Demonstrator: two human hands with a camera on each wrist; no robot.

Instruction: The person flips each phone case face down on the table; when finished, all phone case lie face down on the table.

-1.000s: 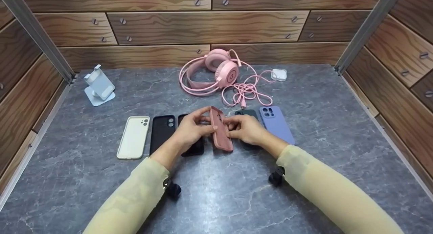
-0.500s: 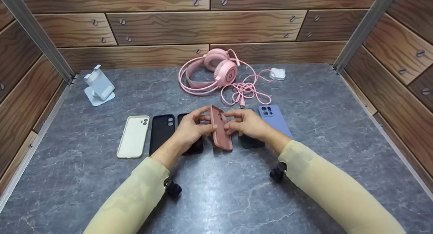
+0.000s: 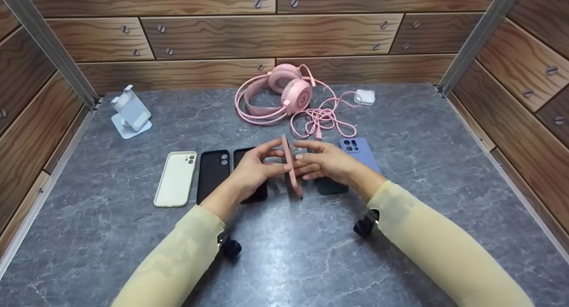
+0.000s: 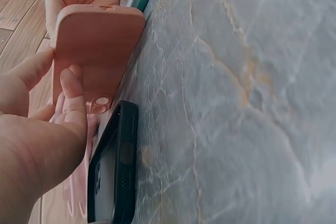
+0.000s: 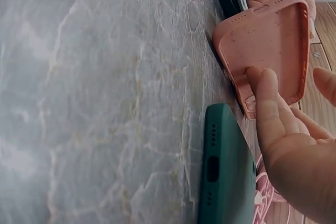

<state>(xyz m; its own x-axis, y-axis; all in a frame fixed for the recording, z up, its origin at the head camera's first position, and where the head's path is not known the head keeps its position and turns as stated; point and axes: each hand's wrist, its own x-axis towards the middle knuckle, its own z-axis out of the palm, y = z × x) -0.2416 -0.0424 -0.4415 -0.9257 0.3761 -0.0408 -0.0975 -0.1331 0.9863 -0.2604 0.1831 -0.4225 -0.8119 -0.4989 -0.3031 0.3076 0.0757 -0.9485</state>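
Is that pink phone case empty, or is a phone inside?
Empty. The right wrist view shows the pink phone case as a bare hollow shell, held on edge between left hand and right hand.

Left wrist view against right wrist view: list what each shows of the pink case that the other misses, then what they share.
Only the left wrist view shows the pink case's smooth outer back, with a black case lying below it. Only the right wrist view shows its hollow speckled inside and a dark green case on the table. Both show the case standing on edge on the grey marbled table, held by the left hand and the right hand.
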